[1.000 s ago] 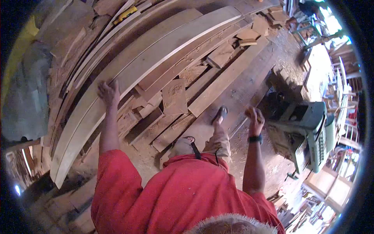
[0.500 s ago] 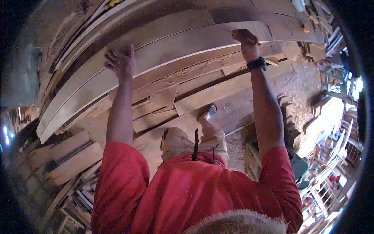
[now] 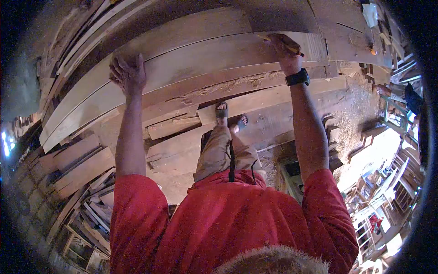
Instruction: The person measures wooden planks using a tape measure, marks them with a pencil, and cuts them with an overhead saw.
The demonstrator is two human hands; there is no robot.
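Observation:
Two long pale boards lie side by side in front of me, a far board (image 3: 191, 34) and a near board (image 3: 196, 55), with a narrow dark gap between them. On their left part my left hand (image 3: 127, 75) rests with fingers spread, across the gap. My right hand (image 3: 287, 52), with a dark watch on the wrist, is closed around a thin pencil (image 3: 299, 53) near the boards' right end. One end of the pencil sticks out left over the wood; its other end shows at the right of the fist.
Wood shavings (image 3: 219, 86) lie along a plank below the boards. More planks (image 3: 82, 164) are stacked at the lower left. Wooden frames and chairs (image 3: 388, 192) crowd the bright right side. My sandalled feet (image 3: 221, 109) stand among planks on the floor.
Both hands have shifted slightly left relative to my view, the right one staying closed on the pencil. One foot has stepped forward, so both feet now show.

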